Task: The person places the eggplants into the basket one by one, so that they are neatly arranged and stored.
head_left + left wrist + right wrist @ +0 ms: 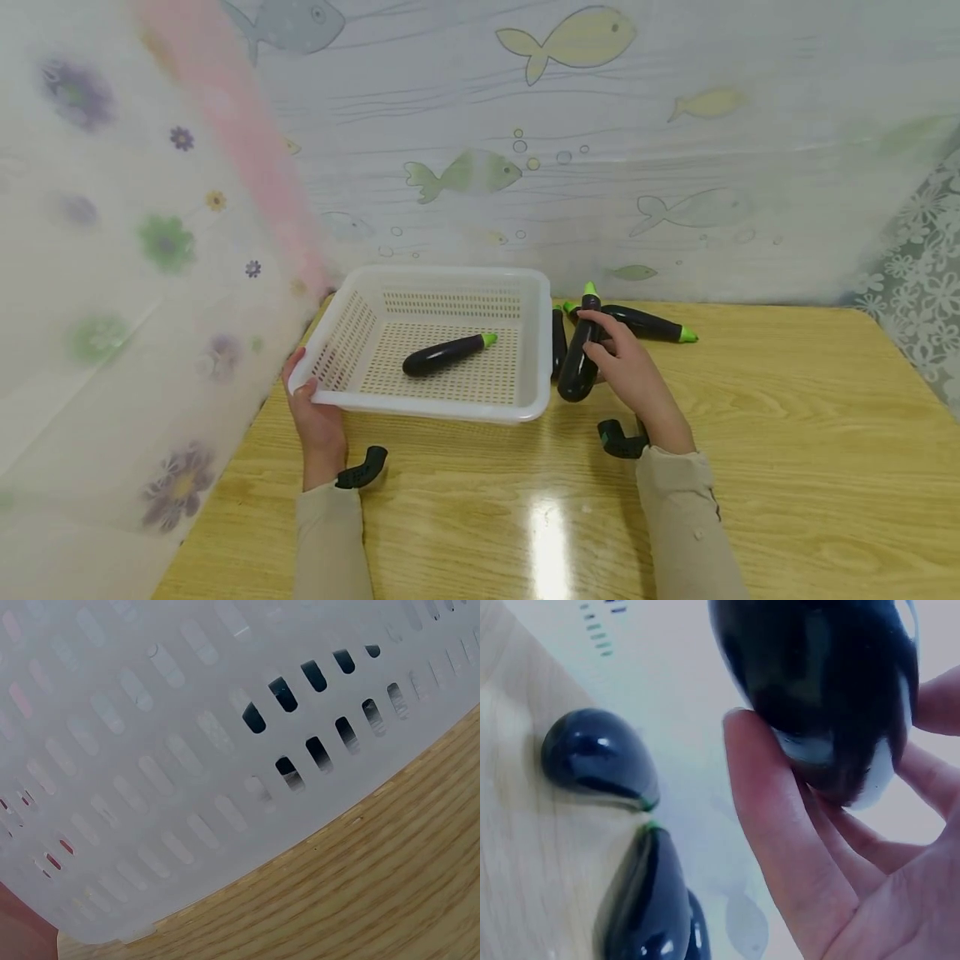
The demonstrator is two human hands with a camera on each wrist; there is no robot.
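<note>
White basket, head view: standing on the wood-grain bench, open side up, slotted in walls and floor.
Inner eggplant: lying aslant on the basket floor, green stem end to the right.
Left hand: at the near left corner of the basket, thumb over the rim, fingers curled outside, closed to about the rim's thickness.
Right hand: just outside the basket's right wall, fingers bent round the held eggplant, spread only as wide as its body; stem end pointing away, blunt end toward the near side. Clear of the bench or not, cannot tell.
Loose eggplants: on the bench right of the basket, one just beside its wall, others partly hidden behind the held one.
Step in hand: probably moving eggplants into the basket one by one, with the basket steadied.
Slotted wall, left wrist view: filling most of the frame; dark shapes behind some slots, likely the inner eggplant. Only a sliver of hand at lower left; grip not readable from here.
Blunt end, right wrist view: large and close, fingers on both sides; loose eggplants beyond, two stem tips almost meeting.
Next move: seems to call for lifting over the right rim, then lowering beside the inner eggplant without knocking it.
</note>
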